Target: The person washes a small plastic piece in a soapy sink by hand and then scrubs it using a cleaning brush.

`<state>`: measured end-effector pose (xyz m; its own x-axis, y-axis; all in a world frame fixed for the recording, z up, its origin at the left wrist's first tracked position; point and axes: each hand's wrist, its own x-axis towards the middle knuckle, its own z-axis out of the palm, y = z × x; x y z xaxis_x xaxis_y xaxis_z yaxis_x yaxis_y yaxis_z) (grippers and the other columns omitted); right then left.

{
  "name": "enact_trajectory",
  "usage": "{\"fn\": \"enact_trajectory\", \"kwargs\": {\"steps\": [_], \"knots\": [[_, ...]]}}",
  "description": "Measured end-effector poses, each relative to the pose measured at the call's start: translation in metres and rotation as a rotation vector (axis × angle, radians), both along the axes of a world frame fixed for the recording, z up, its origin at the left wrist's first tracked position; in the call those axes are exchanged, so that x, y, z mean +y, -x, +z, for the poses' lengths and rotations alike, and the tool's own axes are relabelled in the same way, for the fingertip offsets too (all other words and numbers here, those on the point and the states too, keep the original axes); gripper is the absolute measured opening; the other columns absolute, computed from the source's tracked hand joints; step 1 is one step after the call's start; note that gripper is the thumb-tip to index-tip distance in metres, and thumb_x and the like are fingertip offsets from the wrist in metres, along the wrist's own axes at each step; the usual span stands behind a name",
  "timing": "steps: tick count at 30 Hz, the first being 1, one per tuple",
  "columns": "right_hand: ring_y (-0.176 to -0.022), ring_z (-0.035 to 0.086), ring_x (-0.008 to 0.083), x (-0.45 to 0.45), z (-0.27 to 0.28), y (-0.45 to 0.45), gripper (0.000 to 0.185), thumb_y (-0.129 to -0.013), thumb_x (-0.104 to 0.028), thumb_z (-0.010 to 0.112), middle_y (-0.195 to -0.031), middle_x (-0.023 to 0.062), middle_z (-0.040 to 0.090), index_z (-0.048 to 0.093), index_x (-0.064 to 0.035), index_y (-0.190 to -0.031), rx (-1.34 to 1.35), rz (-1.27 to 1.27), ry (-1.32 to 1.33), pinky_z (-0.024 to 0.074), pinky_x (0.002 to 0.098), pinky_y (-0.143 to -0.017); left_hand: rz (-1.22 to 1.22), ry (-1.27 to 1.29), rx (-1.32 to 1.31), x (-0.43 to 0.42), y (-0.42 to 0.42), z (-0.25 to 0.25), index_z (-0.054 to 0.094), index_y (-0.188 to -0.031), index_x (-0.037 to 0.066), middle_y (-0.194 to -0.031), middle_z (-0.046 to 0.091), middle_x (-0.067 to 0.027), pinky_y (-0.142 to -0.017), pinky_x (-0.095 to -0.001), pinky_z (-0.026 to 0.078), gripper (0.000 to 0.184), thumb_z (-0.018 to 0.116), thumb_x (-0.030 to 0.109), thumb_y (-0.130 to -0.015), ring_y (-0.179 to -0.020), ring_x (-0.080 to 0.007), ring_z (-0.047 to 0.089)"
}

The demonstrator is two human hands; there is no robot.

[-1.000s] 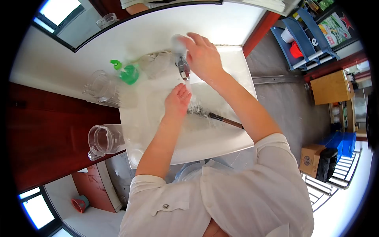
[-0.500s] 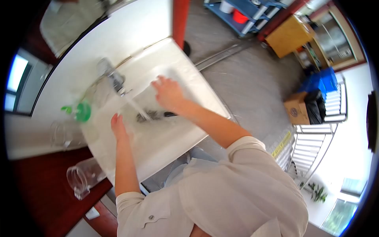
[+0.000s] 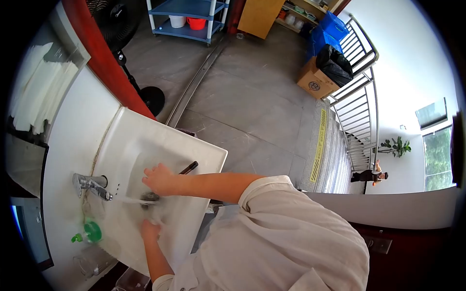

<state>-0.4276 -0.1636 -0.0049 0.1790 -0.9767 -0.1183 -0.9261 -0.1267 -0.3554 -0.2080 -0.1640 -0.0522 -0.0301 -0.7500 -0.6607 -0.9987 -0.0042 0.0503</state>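
Water runs from the chrome faucet (image 3: 92, 186) into the white sink (image 3: 127, 138). My right hand (image 3: 159, 179) is over the basin with its fingers apart, above a dark brush (image 3: 149, 198) whose black handle (image 3: 188, 168) sticks out past my wrist. My left hand (image 3: 150, 230) is lower in the basin, beside the water stream, its fingers slightly spread and holding nothing visible. A green soap bottle (image 3: 92, 232) stands by the faucet. Splashing water blurs part of the brush head.
Clear pitchers (image 3: 92, 262) stand left of the sink. Beyond it are a black fan (image 3: 152, 100), a blue cart (image 3: 182, 8), a cardboard box (image 3: 316, 80) and blue crates (image 3: 328, 32). A person (image 3: 371, 175) is far off near the stair railing (image 3: 361, 109).
The view has turned to the right. My right hand has left the faucet handle and come down over the basin. Water now flows strongly, and a distant person has come into view.
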Motion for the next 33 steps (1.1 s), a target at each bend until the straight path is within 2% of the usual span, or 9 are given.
{"fn": "enact_trajectory", "kwargs": {"steps": [5,10,11,14,16,21,25,31,33], "knots": [[-0.090,0.056,0.0254,-0.009,0.001,-0.009,0.029,-0.075,-0.014,0.054,-0.112,0.0134,0.050,0.054,-0.0072,-0.103,-0.030,0.028,-0.003,0.0404,0.0384,-0.072,0.100,-0.234,0.036,-0.008,-0.034,-0.030,0.049,-0.102,-0.003,-0.091,0.060,-0.0187,-0.049,-0.0340,0.051,0.050,0.071,0.017,-0.061,-0.072,-0.0294,0.062],[-0.088,0.058,0.0258,-0.017,-0.016,-0.020,0.033,-0.073,-0.024,0.058,-0.111,0.0130,0.050,0.054,-0.0101,-0.103,-0.041,0.052,-0.035,0.0417,0.0407,-0.070,0.058,0.041,0.268,-0.028,-0.067,-0.065,0.055,-0.102,-0.003,-0.103,0.058,-0.0224,-0.083,-0.0416,0.045,0.061,0.077,0.032,-0.058,-0.096,-0.0354,0.056],[-0.088,0.058,0.0265,-0.018,-0.017,-0.020,0.035,-0.073,-0.026,0.058,-0.111,0.0129,0.050,0.054,-0.0108,-0.103,-0.017,0.067,-0.031,0.0423,0.0416,-0.069,0.038,0.157,0.363,-0.027,-0.065,-0.061,0.055,-0.102,-0.002,-0.103,0.058,-0.0217,-0.081,-0.0410,0.046,0.060,0.077,0.033,-0.058,-0.095,-0.0345,0.057],[-0.086,0.059,0.0270,-0.022,-0.012,-0.020,0.032,-0.073,-0.021,0.057,-0.107,0.0113,0.052,0.055,-0.0120,-0.104,-0.016,0.046,0.081,0.0429,0.0438,-0.073,0.301,0.318,0.580,-0.022,-0.052,-0.033,0.052,-0.105,0.000,-0.098,0.059,-0.0189,-0.076,-0.0370,0.046,0.060,0.075,0.035,-0.062,-0.089,-0.0298,0.058],[-0.092,0.057,0.0280,-0.034,-0.002,-0.021,0.041,-0.076,-0.027,0.058,-0.115,0.0138,0.049,0.051,-0.0123,-0.113,-0.026,0.059,0.075,0.0436,0.0422,-0.075,0.703,0.115,0.773,-0.023,-0.047,-0.010,0.052,-0.106,0.003,-0.094,0.058,-0.0116,-0.074,-0.0348,0.046,0.052,0.071,0.034,-0.069,-0.088,-0.0255,0.056],[-0.097,0.054,0.0305,-0.066,0.033,-0.041,0.048,-0.074,-0.013,0.061,-0.120,0.0155,0.047,0.046,-0.0118,-0.120,-0.258,0.018,0.381,0.0432,0.0418,-0.082,1.558,-0.181,1.645,-0.011,-0.056,0.011,0.043,-0.114,0.009,-0.109,0.048,-0.0114,-0.078,-0.0477,0.046,0.048,0.063,0.033,-0.078,-0.101,-0.0282,0.050],[-0.103,0.051,0.0299,-0.094,0.074,-0.072,0.055,-0.071,-0.003,0.059,-0.124,0.0121,0.046,0.044,-0.0118,-0.123,-0.330,0.135,0.744,0.0419,0.0407,-0.086,1.625,-0.136,1.818,-0.003,-0.059,0.017,0.041,-0.115,0.010,-0.113,0.045,-0.0121,-0.080,-0.0506,0.045,0.049,0.063,0.033,-0.078,-0.105,-0.0296,0.047],[-0.116,0.043,0.0289,-0.102,0.066,-0.094,0.057,-0.070,0.002,0.057,-0.127,0.0077,0.045,0.044,-0.0096,-0.124,-0.127,0.368,0.747,0.0371,0.0396,-0.094,1.614,-0.077,1.796,0.004,-0.053,0.029,0.044,-0.111,0.009,-0.112,0.050,-0.0138,-0.086,-0.0453,0.043,0.041,0.056,0.035,-0.082,-0.102,-0.0317,0.050],[-0.116,0.043,0.0286,-0.092,0.064,-0.085,0.057,-0.069,0.002,0.057,-0.127,0.0083,0.045,0.044,-0.0093,-0.124,-0.076,0.398,0.736,0.0370,0.0394,-0.095,1.530,-0.221,1.962,0.006,-0.057,0.021,0.045,-0.112,0.005,-0.112,0.052,-0.0153,-0.091,-0.0474,0.041,0.043,0.054,0.036,-0.083,-0.106,-0.0346,0.050]]}}
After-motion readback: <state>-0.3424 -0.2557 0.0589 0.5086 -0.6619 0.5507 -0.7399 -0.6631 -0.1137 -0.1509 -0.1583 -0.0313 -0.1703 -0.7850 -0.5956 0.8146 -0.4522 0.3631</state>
